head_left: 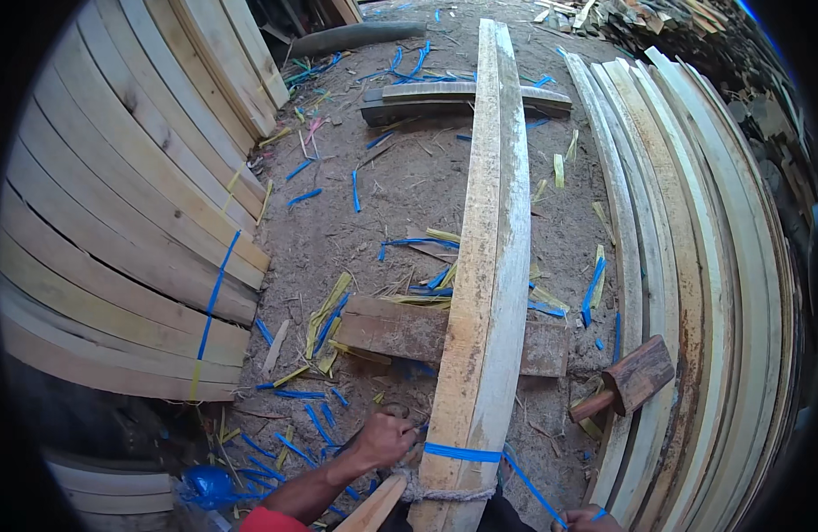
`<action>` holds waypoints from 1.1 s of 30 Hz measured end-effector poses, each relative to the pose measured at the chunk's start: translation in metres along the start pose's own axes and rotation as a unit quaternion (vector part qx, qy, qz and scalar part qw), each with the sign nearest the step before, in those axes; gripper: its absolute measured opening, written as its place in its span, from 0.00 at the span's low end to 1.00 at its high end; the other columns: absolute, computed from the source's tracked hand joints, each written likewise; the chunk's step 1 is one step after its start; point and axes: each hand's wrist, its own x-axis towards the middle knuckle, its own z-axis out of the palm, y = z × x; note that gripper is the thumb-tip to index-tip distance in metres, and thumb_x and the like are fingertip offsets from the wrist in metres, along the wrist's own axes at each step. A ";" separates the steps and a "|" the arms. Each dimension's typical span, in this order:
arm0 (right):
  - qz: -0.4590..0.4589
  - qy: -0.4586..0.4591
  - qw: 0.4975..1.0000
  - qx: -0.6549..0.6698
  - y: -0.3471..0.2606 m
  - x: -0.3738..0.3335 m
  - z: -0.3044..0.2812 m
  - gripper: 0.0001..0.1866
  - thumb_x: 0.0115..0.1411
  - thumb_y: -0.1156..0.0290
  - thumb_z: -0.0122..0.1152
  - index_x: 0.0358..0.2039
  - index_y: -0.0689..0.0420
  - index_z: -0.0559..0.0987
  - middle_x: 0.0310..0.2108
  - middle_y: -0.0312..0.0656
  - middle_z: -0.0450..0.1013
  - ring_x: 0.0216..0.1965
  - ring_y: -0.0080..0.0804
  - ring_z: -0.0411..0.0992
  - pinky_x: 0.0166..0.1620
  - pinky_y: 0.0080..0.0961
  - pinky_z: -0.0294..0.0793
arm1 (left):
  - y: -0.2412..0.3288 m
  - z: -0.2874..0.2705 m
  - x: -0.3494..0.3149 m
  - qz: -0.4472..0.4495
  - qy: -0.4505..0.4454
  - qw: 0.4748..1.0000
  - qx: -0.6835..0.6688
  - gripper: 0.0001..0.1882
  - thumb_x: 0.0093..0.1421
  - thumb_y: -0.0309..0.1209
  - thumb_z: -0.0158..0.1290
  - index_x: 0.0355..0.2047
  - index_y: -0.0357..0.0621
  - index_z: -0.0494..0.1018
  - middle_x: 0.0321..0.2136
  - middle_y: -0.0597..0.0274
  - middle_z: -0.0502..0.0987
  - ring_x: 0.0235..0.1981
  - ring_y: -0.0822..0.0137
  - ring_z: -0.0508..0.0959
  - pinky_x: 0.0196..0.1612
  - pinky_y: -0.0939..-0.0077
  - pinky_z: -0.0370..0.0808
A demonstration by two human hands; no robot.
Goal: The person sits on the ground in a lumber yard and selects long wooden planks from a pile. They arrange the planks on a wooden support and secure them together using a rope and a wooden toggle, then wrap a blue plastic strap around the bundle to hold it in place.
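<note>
A long bundle of pale planks [502,222] stretches away from me, its near end close to my body. Around that end runs a blue strap [462,453], and a thick rope [449,492] circles it just nearer. My right hand [586,519], partly cut off by the lower edge, pinches the loose tail of the strap. On the bundle's left side my left hand [387,441] is closed in a fist; what it grips is hidden. A wooden stick [373,507] slants up to the rope beneath my left forearm.
Crosswise wooden blocks [391,330] support the bundle. Stacked boards [116,230] stand at left, with more long planks [693,230] at right. A wooden mallet [638,375] rests on the right planks. Blue and yellow strap scraps [329,328] litter the dirt floor.
</note>
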 end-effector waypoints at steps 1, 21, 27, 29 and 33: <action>-0.014 -0.101 0.966 0.238 0.006 0.020 0.022 0.16 0.53 0.60 0.56 0.25 0.63 0.76 0.17 0.38 0.68 0.19 0.27 0.65 0.23 0.26 0.60 | 0.004 0.000 -0.002 0.062 -0.008 0.998 0.030 0.12 0.53 0.30 0.51 0.16 0.36 0.71 0.15 0.50 0.72 0.20 0.54 0.76 0.25 0.59 0.71; 0.001 0.084 0.969 -0.231 -0.060 0.007 0.000 0.10 0.51 0.68 0.55 0.26 0.63 0.76 0.14 0.38 0.65 0.18 0.20 0.62 0.23 0.23 0.61 | -0.011 0.008 0.012 -0.068 -0.026 0.997 -0.019 0.11 0.52 0.28 0.51 0.17 0.34 0.73 0.16 0.48 0.73 0.17 0.53 0.74 0.23 0.64 0.70; -0.213 -0.359 0.813 0.405 -0.017 0.083 0.075 0.11 0.44 0.69 0.61 0.20 0.65 0.73 0.13 0.38 0.64 0.15 0.24 0.59 0.18 0.23 0.53 | -0.002 -0.001 -0.003 0.040 -0.021 0.999 0.005 0.07 0.52 0.27 0.52 0.20 0.35 0.74 0.17 0.46 0.72 0.19 0.48 0.73 0.22 0.60 0.68; -0.398 -0.328 0.794 0.323 -0.090 0.146 0.078 0.09 0.47 0.69 0.60 0.19 0.62 0.73 0.12 0.38 0.64 0.15 0.25 0.59 0.17 0.24 0.54 | 0.008 -0.030 -0.026 -0.001 -0.043 0.997 0.058 0.07 0.52 0.26 0.52 0.22 0.35 0.74 0.17 0.47 0.72 0.19 0.50 0.73 0.23 0.62 0.68; -0.405 0.340 0.822 -0.213 -0.075 0.206 0.004 0.11 0.51 0.67 0.55 0.21 0.64 0.75 0.17 0.44 0.70 0.19 0.31 0.66 0.25 0.33 0.66 | 0.017 -0.103 -0.081 -0.078 0.023 0.996 0.024 0.07 0.52 0.26 0.53 0.20 0.33 0.74 0.15 0.53 0.72 0.15 0.60 0.72 0.21 0.69 0.66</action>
